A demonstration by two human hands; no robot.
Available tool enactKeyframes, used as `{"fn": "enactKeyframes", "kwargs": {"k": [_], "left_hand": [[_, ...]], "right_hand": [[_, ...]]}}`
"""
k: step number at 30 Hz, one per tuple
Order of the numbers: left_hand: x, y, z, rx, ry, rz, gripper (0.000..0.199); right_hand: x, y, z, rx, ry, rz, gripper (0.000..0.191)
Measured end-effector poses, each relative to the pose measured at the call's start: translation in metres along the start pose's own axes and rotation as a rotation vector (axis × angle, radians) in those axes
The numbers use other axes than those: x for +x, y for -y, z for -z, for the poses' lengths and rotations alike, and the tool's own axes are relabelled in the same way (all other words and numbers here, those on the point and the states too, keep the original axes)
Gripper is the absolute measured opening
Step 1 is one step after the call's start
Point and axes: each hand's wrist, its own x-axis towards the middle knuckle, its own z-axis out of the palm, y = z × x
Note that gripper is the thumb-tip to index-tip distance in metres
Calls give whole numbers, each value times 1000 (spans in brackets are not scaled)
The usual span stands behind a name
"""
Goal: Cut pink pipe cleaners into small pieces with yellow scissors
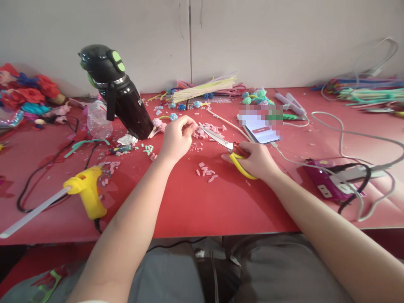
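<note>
My right hand (252, 159) is closed around the yellow handles of a pair of scissors (217, 138), whose silver blades point up and left. The blade tips are close to my left hand (179, 136), which has its thumb and fingers pinched together. Whatever sits in that pinch is too small to make out. Short pink pieces (206, 171) lie on the red table between my forearms, and a larger pile of pink pieces (210, 129) spreads behind the blades.
A black bottle (129, 103) stands behind my left hand. At the left lies a yellow glue gun (86, 189) with its cord. A phone (261, 128), white cables and a purple box (328, 179) are on the right. Pipe cleaners (205, 88) lie near the wall.
</note>
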Motion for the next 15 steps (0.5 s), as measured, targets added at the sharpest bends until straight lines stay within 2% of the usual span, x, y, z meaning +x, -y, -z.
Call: {"fn": "enactKeyframes", "kwargs": {"k": [6, 15], "left_hand": [[0, -1, -1, -7, 14, 7, 20], [-1, 1, -2, -15, 27, 25, 21]], "right_hand": [[1, 0, 0, -2, 7, -7, 80], [3, -4, -2, -20, -3, -1, 80]]}}
